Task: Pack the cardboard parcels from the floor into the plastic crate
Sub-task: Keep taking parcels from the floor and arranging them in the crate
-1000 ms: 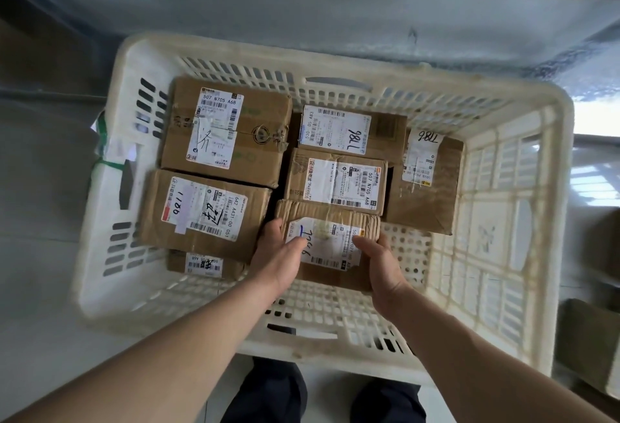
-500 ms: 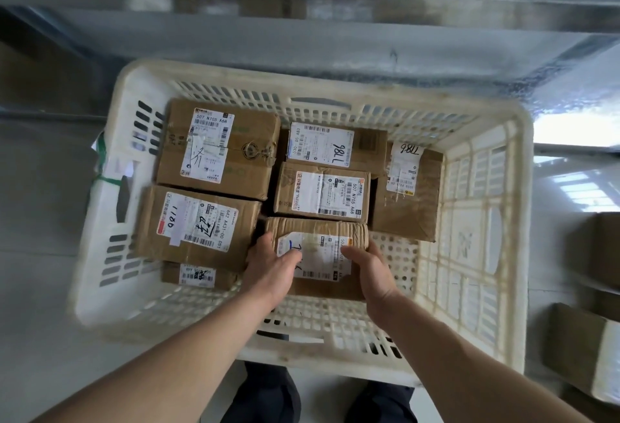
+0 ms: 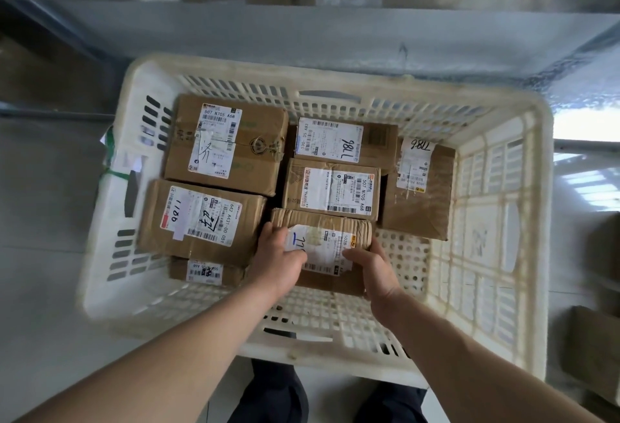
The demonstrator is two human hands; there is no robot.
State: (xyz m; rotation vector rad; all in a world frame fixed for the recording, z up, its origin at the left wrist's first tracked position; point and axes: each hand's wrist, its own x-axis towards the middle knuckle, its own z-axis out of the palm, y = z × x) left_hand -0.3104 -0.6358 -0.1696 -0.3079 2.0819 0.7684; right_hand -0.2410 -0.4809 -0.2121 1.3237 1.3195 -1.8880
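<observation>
A big white plastic crate (image 3: 503, 207) sits on the pale floor, its walls and base pierced with slots and small square holes, the rim rounded and a bit yellowed. Inside, brown cardboard parcels lie flat and packed close. The biggest, a taped box (image 3: 225, 144) with a white label, fills the far left corner; just nearer lies a creased box marked 1186 (image 3: 201, 221). On the right an angled parcel (image 3: 419, 194) leans tilted. In the middle sit two smaller boxes, one behind the other (image 3: 345, 144) (image 3: 332, 189). Nearest, a ribbed, tape-wrapped parcel (image 3: 322, 241) rests on the crate floor, touching the middle box. The left hand (image 3: 278, 261) curls round its left end, thumb on the label; the right hand (image 3: 372, 264) grips its right end, fingers wrapped over the side.
</observation>
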